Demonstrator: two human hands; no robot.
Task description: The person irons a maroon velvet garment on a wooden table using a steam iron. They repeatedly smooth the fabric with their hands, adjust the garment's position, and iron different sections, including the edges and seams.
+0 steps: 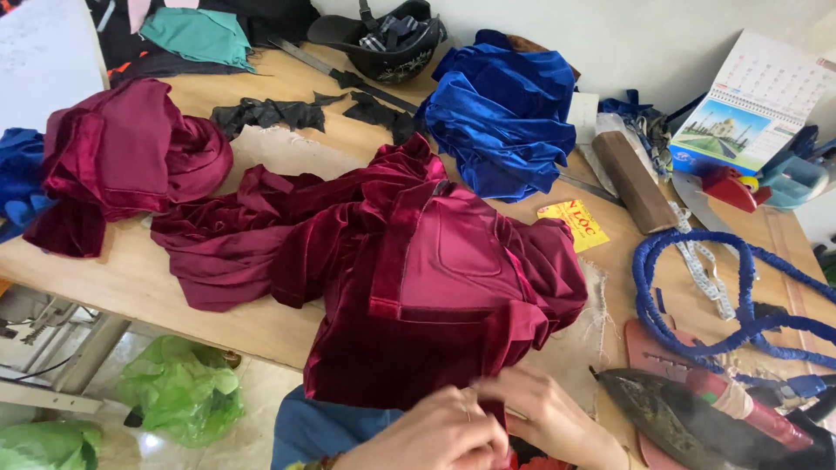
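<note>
A dark red velvet garment (409, 270) with a patch pocket lies spread across the wooden table (131, 278), its lower edge hanging toward me. My left hand (435, 431) and my right hand (544, 413) meet at that lower edge near the bottom of the view. Both pinch the red fabric between their fingers. A second bundle of red velvet (122, 157) sits at the left, and a blue velvet bundle (505, 113) lies at the back.
An old clothes iron (697, 418) rests on a pad at the lower right beside a coiled blue cord (731, 296). A measuring tape (701, 265), a wooden block (631, 178), a desk calendar (749, 109), a black helmet (387, 39) and black fabric scraps (261, 113) crowd the table.
</note>
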